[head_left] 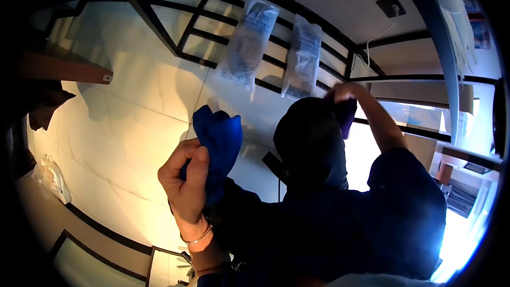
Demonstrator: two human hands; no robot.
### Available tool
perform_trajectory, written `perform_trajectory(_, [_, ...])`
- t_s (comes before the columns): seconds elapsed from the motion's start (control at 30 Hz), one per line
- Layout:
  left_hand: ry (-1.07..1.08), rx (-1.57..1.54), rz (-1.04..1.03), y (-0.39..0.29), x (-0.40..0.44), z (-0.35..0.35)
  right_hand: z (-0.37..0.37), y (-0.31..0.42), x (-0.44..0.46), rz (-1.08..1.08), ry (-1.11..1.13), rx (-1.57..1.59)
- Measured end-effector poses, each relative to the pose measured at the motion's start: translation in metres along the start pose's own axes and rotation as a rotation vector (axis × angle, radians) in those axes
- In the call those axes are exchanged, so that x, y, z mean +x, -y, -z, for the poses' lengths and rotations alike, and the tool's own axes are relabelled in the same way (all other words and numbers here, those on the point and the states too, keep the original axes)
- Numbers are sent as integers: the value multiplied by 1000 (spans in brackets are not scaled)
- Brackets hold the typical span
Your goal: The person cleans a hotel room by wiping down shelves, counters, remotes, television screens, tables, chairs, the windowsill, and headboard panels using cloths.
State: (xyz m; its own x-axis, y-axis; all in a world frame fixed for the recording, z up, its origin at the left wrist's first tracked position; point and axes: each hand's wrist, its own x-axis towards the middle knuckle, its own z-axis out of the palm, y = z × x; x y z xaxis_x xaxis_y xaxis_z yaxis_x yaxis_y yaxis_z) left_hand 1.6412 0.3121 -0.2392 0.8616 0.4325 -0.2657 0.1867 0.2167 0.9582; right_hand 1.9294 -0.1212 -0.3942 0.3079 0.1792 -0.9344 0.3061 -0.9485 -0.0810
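Note:
My left hand (186,180) is closed on a piece of bright blue cloth (223,141), pinched between thumb and fingers and standing up from the hand. Its exact kind cannot be made out. A thin bracelet circles the left wrist. Farther right, my right hand (345,93) is smeared by motion, bent over a dark purple cloth (348,117) that hangs below it. This hand is beside a large dark rounded shape (311,143), which hides part of the purple cloth and is too dark to name.
Two clear printed plastic packages (247,45) (303,58) lie on a black slatted rack (207,37). A wall socket (390,7) holds a plug with a white cable. A wooden board edge (79,69) juts in from the left. A plastic-wrapped white item (52,178) lies at lower left.

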Motion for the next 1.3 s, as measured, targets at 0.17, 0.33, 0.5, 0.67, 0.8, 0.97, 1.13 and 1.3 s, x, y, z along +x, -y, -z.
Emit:
perform_trajectory(0.17, [-30, -37, -1, -8, -5, -5, 10, 30, 65, -42, -239, 313])
perform_trajectory(0.33, [-52, -29, 4, -3, -17, -18, -15, 101, 100, -380, -291, 133])
perform_trajectory(0.5, [-1, -57, 271, -8, -27, -39, -8, 105, 58, -277, -321, 122])
perform_trajectory(0.67, [-73, -324, 400, 15, -25, -35, -20, 111, -45, -168, -529, 195])
perform_trajectory(0.8, [-249, -606, 472, 56, -54, -36, -44, 104, -160, 72, -501, 80])
perform_trajectory(0.97, [-60, -910, 611, -32, -145, -55, -68, 96, -322, 96, -253, 106])
perform_trajectory(1.13, [151, -732, 836, -98, -237, -64, -121, 77, -474, 36, -242, 111])
perform_trajectory(1.3, [653, -466, 840, -187, -249, -75, -192, 33, -569, -89, -162, 376])
